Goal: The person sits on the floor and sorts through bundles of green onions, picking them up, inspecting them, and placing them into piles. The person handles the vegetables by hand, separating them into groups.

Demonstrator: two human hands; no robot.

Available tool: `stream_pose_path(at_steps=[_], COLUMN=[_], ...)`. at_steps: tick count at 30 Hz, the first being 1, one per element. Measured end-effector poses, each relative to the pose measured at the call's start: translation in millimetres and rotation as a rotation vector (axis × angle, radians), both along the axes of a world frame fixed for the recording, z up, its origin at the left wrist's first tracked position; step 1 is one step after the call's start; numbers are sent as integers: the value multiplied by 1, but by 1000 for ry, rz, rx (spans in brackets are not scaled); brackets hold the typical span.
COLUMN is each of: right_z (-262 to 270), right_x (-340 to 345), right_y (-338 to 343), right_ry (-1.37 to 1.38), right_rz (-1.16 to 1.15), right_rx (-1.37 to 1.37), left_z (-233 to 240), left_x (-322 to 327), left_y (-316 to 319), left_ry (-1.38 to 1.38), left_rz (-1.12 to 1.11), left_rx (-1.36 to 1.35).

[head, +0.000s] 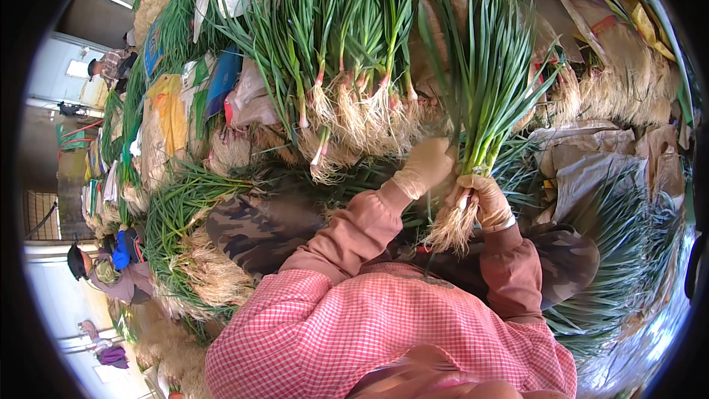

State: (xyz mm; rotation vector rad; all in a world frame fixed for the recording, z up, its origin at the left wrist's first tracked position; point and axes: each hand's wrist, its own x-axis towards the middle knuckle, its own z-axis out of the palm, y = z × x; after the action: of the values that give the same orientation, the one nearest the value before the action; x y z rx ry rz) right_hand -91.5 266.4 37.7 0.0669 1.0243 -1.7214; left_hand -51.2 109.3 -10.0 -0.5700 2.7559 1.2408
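My right hand (487, 202), in a pale thin glove, grips a bunch of green garlic (490, 83) low on its stems. The bunch stands nearly upright, leaves up, and its pale roots (455, 224) hang over my lap. Close to the bunch's left side is my left hand (429, 163), gloved too, with the fingers curled. A blurred leaf passes by its fingers, and I cannot tell whether it holds anything. Beyond my hands lies a loose heap of green garlic (354, 66) with the roots towards me. One single stalk (320, 156) sticks out at its near edge.
More bundles with bushy roots (213, 269) lie by my left knee. Leafy bundles (615, 244) and grey-brown sacking (601, 177) are on my right. Rooted bundles under sheeting (626, 86) lie at the far right. Two other people (119, 274) (113, 66) are at the left.
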Motion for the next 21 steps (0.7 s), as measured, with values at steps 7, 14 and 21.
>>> stream_pose_path(at_steps=[7,14,21], right_z=[26,9,15], right_x=[5,-7,0], right_y=[13,-3,4], right_ry=[-155,-540,-432], right_rz=[-156,-145,-146], right_rx=[-429,-580,-592], left_z=[15,101,128], left_x=[-6,-97,-51], left_y=[-13,-126,-113], left_ry=[-48,-446,-65], left_rz=[-620,145,398], left_rx=[-282,-784,-523])
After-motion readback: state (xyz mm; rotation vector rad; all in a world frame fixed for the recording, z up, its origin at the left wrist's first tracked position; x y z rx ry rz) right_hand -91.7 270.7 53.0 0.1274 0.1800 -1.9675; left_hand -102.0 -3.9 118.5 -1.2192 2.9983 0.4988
